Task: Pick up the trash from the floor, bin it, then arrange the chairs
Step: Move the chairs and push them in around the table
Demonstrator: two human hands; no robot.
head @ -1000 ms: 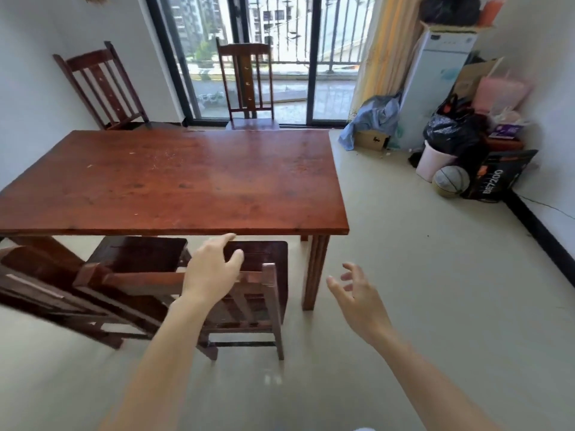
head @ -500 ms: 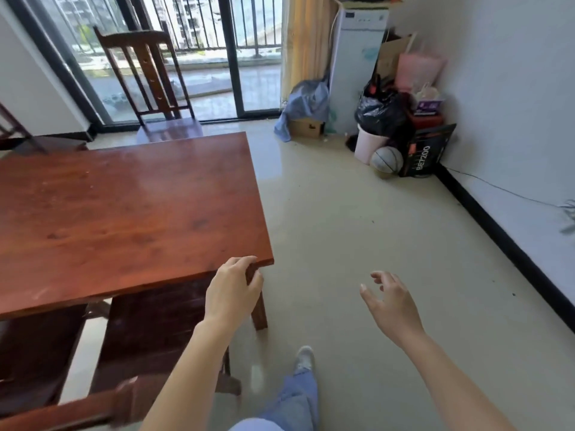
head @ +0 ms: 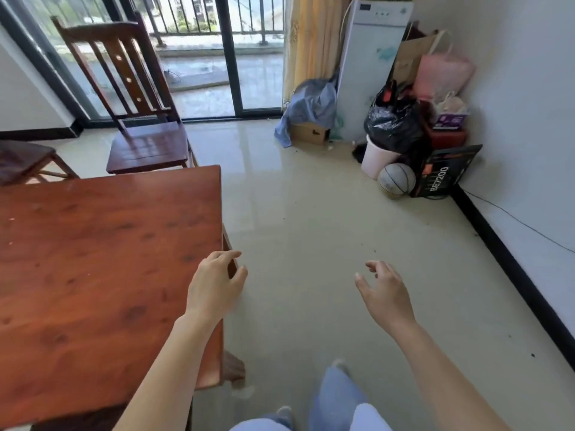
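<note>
My left hand (head: 214, 283) hovers over the right edge of the red-brown wooden table (head: 93, 275), fingers loosely curled and holding nothing. My right hand (head: 384, 292) floats above the pale floor, fingers apart and empty. A dark wooden chair (head: 140, 119) stands beyond the table's far end, its back toward the glass door. Part of a second chair (head: 28, 160) shows at the far left. A pink bin (head: 378, 161) lined with a black bag (head: 390, 124) stands in the right corner. Small dark specks lie scattered on the floor (head: 326, 228).
A basketball (head: 396, 180), a black BE7200 box (head: 445, 172), a cardboard box (head: 309, 133) under blue cloth, a white appliance (head: 370, 63) and bags crowd the far right corner. A thin cable (head: 522, 223) runs along the right wall. My legs (head: 336, 399) are below.
I have let go of the near chair and walked right along the table's end. The near chairs have left the view; the far chair and corner clutter are closer.
</note>
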